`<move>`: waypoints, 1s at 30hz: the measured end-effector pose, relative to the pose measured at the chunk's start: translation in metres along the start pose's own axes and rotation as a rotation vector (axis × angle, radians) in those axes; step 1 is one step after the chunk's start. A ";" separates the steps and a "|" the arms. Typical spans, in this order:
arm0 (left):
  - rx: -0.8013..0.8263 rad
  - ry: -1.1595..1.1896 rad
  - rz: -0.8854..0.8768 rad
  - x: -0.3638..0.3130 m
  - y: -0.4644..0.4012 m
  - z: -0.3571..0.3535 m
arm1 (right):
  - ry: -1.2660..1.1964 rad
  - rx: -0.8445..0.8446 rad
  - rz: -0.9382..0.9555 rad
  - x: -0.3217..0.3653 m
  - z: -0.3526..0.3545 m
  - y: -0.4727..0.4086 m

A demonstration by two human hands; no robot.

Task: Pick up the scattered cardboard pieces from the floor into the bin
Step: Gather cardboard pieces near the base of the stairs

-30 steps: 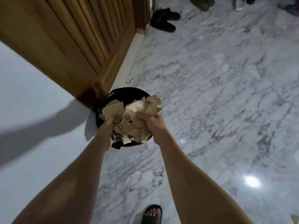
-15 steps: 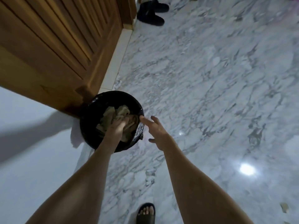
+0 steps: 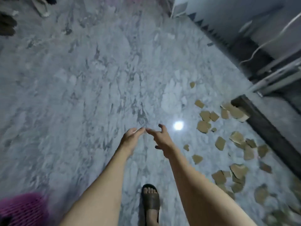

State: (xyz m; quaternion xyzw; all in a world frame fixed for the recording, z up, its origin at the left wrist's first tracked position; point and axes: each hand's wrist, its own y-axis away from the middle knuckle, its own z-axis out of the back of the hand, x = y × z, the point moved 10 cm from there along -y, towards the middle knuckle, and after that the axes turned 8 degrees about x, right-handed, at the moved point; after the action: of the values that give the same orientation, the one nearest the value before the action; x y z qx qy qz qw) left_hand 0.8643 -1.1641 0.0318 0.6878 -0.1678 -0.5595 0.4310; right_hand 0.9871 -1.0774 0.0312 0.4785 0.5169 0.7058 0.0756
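Both bare arms reach forward from the bottom edge toward the middle of the frame; the left hand is held out with fingers straight and relaxed, holding nothing; the right hand is just beside it with fingers spread and loosely bent, also holding nothing; the fingertips of the two hands nearly meet, though whether they touch cannot be told through the blur.

The cardboard pieces lie scattered over the grey-veined marble floor in the right half of the frame, from the middle right down to the lower right corner; they are torn, brown and flat, well apart from both hands; the uppermost few lie near a dark baseboard that runs diagonally along the right edge.

A bright light reflection shines on the floor just right of the right hand; a foot in a dark sandal stands at bottom centre between the forearms; a pink mesh basket sits in the lower left corner; blurred footwear lies at the upper left.
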 end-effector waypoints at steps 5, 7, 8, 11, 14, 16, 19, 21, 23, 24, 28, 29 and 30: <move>0.257 -0.270 -0.005 -0.036 -0.054 -0.203 | -0.205 -0.344 0.013 -0.034 0.233 0.034; 0.357 -0.374 0.012 -0.026 -0.060 -0.273 | -0.291 -0.461 -0.035 -0.078 0.301 0.055; 0.407 -0.418 0.029 -0.017 -0.061 -0.301 | -0.325 -0.509 -0.070 -0.103 0.326 0.064; 0.500 -0.592 0.083 0.022 -0.070 -0.350 | -0.412 -0.610 -0.198 -0.178 0.368 0.082; 0.586 -0.784 0.158 0.065 -0.095 -0.373 | -0.478 -0.653 -0.290 -0.242 0.381 0.078; 0.613 -0.895 0.163 0.088 -0.117 -0.384 | -0.499 -0.647 -0.340 -0.282 0.380 0.061; 0.633 -1.009 0.131 0.117 -0.149 -0.401 | -0.508 -0.649 -0.385 -0.338 0.373 0.030; 0.641 -1.077 0.105 0.137 -0.169 -0.413 | -0.496 -0.622 -0.406 -0.369 0.363 0.010; 0.635 -1.138 0.064 0.159 -0.186 -0.424 | -0.437 -0.574 -0.430 -0.397 0.352 -0.005; 0.637 -1.163 0.041 0.172 -0.196 -0.431 | -0.397 -0.563 -0.438 -0.412 0.349 -0.012; 0.662 -1.357 -0.087 0.228 -0.244 -0.463 | -0.171 -0.527 -0.460 -0.474 0.346 -0.054; 0.664 -1.447 -0.140 0.241 -0.260 -0.472 | -0.113 -0.500 -0.455 -0.489 0.346 -0.071; 0.652 -1.533 -0.194 0.253 -0.276 -0.480 | -0.049 -0.451 -0.449 -0.502 0.343 -0.089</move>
State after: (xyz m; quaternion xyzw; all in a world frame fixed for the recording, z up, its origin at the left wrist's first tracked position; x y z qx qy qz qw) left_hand 1.3137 -0.9924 -0.3404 0.2184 -0.5076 -0.8302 -0.0729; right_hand 1.4777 -1.1132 -0.3379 0.3404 0.4381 0.7565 0.3463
